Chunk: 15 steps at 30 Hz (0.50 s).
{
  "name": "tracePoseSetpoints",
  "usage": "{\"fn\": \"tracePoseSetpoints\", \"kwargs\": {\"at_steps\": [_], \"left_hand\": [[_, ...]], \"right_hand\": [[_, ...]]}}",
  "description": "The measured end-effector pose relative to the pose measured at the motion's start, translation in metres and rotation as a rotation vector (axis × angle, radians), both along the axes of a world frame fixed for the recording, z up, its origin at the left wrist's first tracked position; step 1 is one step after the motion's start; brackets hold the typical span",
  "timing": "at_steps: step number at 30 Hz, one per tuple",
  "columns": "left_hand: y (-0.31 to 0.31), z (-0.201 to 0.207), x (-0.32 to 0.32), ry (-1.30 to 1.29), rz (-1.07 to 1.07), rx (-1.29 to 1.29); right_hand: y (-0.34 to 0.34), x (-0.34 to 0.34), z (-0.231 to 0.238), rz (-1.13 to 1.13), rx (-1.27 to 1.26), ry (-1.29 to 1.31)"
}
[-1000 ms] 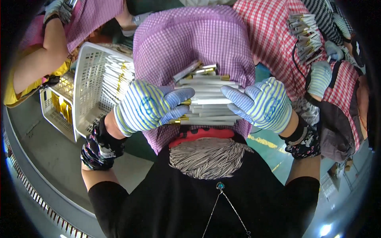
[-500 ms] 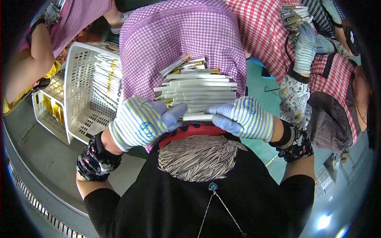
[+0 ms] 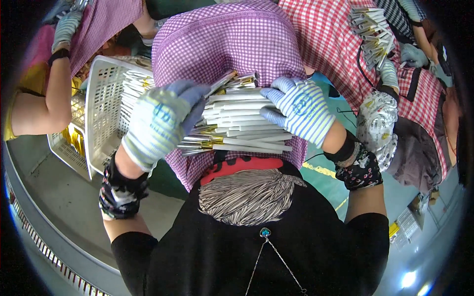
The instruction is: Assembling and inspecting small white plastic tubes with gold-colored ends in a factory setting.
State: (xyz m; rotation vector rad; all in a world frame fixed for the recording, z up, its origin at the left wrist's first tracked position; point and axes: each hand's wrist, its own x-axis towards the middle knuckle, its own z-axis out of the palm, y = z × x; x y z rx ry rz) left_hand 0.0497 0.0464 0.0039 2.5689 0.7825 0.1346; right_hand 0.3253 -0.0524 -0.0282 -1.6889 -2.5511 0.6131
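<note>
Many slender white handles (image 3: 254, 132), some with gold and silver metal ends, lie roughly side by side across the person's lap, on a purple-and-white checked apron (image 3: 217, 42). A few at the top of the pile lie slantwise. Both hands wear striped gloves. The left hand (image 3: 165, 116) is at the pile's left side, slightly blurred; I cannot tell whether its fingers grip anything. The right hand (image 3: 298, 106) is at the right ends of the upper handles, thumb and forefinger apart; whether it pinches one is unclear. To the left stands a white perforated basket (image 3: 101, 93) with more handles inside, beside a smaller basket (image 3: 61, 143) holding gold pieces. At upper right, a co-worker's red-and-white checked apron (image 3: 326, 47) shows, with a bundle of similar pieces (image 3: 374, 32) near a co-worker's gloved hand (image 3: 414, 54).
</note>
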Motion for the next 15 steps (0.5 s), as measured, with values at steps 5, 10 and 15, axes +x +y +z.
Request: {"fn": "tracePoseSetpoints", "kwargs": {"at_steps": [5, 10, 15], "left_hand": [[0.006, -0.028, 0.033, 0.227, -0.043, 0.009], [0.014, -0.034, 0.041, 0.235, -0.077, -0.080], [0.017, -0.031, 0.021, 0.172, -0.093, -0.168]], "right_hand": [[-0.003, -0.005, -0.005, -0.034, -0.050, 0.025], [-0.005, -0.002, -0.004, -0.029, -0.087, 0.036], [-0.002, -0.005, 0.003, 0.059, -0.103, 0.004]]}}
